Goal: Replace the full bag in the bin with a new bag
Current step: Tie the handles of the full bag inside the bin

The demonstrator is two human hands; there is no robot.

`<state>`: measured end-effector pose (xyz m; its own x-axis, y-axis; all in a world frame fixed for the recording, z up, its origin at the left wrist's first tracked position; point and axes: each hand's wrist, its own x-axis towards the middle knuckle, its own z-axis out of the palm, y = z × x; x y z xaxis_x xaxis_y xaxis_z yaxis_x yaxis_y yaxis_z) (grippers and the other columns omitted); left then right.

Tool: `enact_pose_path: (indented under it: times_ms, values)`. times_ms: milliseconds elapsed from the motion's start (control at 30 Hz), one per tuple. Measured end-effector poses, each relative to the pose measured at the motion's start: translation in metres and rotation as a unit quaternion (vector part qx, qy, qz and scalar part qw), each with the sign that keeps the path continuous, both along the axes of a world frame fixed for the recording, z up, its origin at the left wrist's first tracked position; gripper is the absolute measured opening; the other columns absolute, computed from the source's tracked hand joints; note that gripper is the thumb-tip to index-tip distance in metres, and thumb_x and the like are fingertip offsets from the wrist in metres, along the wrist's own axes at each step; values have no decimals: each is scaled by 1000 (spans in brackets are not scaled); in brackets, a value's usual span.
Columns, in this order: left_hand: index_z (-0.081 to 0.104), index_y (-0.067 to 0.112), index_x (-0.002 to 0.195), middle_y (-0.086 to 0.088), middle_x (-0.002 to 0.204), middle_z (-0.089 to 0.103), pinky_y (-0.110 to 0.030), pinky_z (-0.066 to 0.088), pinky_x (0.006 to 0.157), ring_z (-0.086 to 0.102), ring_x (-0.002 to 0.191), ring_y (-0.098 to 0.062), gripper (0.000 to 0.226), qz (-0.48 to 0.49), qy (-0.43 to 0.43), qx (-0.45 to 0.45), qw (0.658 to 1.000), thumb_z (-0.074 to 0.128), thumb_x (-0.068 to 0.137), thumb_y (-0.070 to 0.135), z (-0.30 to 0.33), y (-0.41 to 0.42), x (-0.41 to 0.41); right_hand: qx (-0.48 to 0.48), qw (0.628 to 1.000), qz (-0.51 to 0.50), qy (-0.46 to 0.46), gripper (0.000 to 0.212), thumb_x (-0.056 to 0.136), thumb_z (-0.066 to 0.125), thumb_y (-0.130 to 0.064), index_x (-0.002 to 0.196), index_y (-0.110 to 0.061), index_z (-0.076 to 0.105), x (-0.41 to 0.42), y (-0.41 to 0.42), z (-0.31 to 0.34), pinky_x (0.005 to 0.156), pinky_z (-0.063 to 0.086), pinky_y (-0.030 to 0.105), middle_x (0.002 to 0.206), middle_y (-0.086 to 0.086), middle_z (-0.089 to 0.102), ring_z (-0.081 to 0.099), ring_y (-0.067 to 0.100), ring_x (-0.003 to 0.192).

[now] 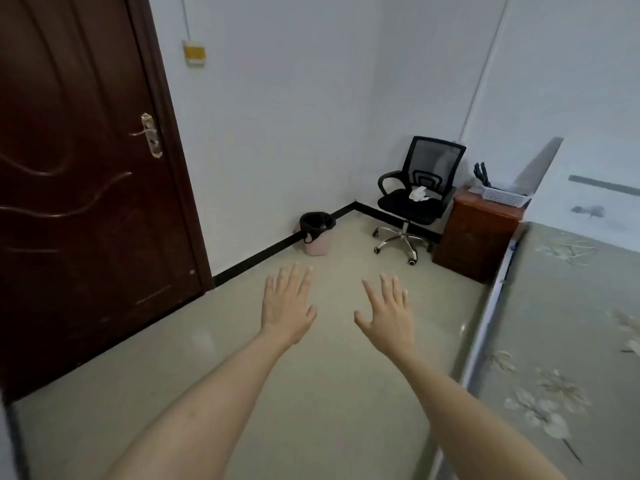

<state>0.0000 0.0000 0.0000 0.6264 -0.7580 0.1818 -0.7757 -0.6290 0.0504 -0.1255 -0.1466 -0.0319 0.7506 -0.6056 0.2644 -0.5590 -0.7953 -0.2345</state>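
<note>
A small pink bin (317, 244) stands on the floor against the far wall, lined with a black bag (317, 223) folded over its rim. My left hand (286, 305) and my right hand (388, 311) are stretched out in front of me, palms down, fingers spread, holding nothing. Both hands hover over the floor well short of the bin. A crumpled white thing (418, 193) lies on the seat of the chair; I cannot tell what it is.
A dark wooden door (79, 188) fills the left. A black office chair (414, 199) on castors stands in the corner beside a reddish wooden cabinet (474, 233) with a white basket (502, 196) on top. A bed with a floral cover (561, 341) runs along the right.
</note>
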Motion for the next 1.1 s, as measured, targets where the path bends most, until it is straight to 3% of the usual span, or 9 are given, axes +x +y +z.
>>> enact_pose_path:
  times_ms: [233, 633, 1100]
  values:
    - [-2, 19, 146, -9, 157, 5, -47, 7, 116, 6, 144, -28, 68, -10, -22, 3, 1000, 32, 92, 42, -14, -71, 102, -60, 998, -3, -2, 66, 84, 50, -44, 143, -25, 28, 102, -71, 1, 116, 2, 50, 156, 13, 17, 4, 33, 145]
    - [-2, 20, 146, -10, 157, 6, -49, 8, 115, 4, 143, -32, 70, -58, 2, 52, 997, 32, 91, 47, -38, -222, 259, -5, 998, -48, 49, 65, 87, 44, -46, 145, -26, 21, 239, -203, -21, 116, -2, 50, 158, 9, 11, -2, 29, 146]
    - [1, 20, 146, -10, 157, 8, -48, 11, 115, 10, 142, -30, 69, -12, 52, 68, 996, 34, 91, 45, -78, -481, 429, 25, 994, 2, 103, 61, 88, 44, -42, 143, -24, 25, 414, -491, -58, 116, 1, 50, 157, 10, 14, 1, 30, 145]
